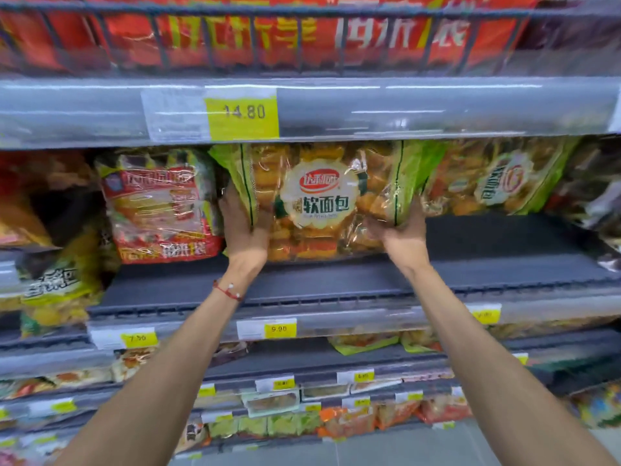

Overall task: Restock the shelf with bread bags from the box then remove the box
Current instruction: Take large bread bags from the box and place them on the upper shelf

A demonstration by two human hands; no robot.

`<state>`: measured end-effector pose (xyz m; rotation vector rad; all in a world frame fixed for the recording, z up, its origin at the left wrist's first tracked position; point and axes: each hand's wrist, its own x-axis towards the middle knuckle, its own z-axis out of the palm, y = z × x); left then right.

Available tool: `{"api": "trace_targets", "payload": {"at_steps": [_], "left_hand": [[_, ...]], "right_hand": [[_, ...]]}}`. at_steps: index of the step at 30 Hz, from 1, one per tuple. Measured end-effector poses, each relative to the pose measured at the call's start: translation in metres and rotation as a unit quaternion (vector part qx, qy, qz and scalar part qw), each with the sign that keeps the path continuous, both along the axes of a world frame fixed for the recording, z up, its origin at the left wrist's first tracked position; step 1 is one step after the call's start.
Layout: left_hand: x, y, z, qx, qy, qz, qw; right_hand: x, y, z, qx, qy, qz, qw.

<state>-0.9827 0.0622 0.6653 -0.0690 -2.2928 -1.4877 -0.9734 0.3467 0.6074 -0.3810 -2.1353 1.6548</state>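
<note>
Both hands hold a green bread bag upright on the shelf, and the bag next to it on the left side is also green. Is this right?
One detail is wrong. The head view shows the left hand and right hand holding the green bread bag upright on the shelf, but the bag on its left is red. The other green bag is on its right.

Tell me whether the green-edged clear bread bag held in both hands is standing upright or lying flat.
Upright. The green-edged clear bread bag stands on the dark shelf, label readable, left hand and right hand gripping its sides.
</note>
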Motion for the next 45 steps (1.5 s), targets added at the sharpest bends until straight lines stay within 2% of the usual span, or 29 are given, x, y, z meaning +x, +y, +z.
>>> {"api": "trace_targets", "payload": {"at_steps": [2,9,14,19,22,25,28,32,36,41,45], "left_hand": [[-0.006,0.004,0.0,-0.002,0.01,-0.009,1.0],[-0.007,0.004,0.0,-0.023,0.025,-0.011,0.999],[0.022,0.01,0.009,0.047,0.013,0.054,0.997],[0.068,0.029,0.017,0.08,0.044,0.077,0.993],[0.105,0.041,0.019,0.096,0.006,0.003,0.995],[0.14,0.046,0.009,0.113,0.036,-0.125,0.985],[0.171,0.043,-0.015,0.066,0.017,-0.226,0.972],[0.223,0.033,-0.065,-0.034,-0.036,-0.363,0.93],[0.294,0.014,-0.106,-0.052,-0.131,-0.45,0.882],[0.394,-0.007,-0.162,-0.135,-0.211,-0.541,0.803],[0.49,-0.025,-0.18,-0.17,-0.265,-0.588,0.746]], "right_hand": [[0.007,-0.005,0.012,-0.014,-0.005,0.0,1.0],[0.034,-0.025,0.047,0.025,-0.024,0.014,0.999],[0.053,-0.025,0.05,0.054,-0.008,-0.02,0.998],[0.11,-0.047,0.069,0.081,-0.007,-0.065,0.995],[0.15,-0.064,0.061,0.087,0.015,-0.091,0.992],[0.192,-0.087,0.049,0.071,0.027,-0.13,0.989],[0.237,-0.116,0.032,0.081,0.046,-0.182,0.979],[0.306,-0.158,-0.011,0.094,-0.007,-0.241,0.966],[0.401,-0.202,-0.054,0.015,-0.069,-0.306,0.949],[0.54,-0.257,-0.093,-0.041,-0.155,-0.402,0.902],[0.65,-0.296,-0.12,-0.093,-0.198,-0.454,0.864]]}}
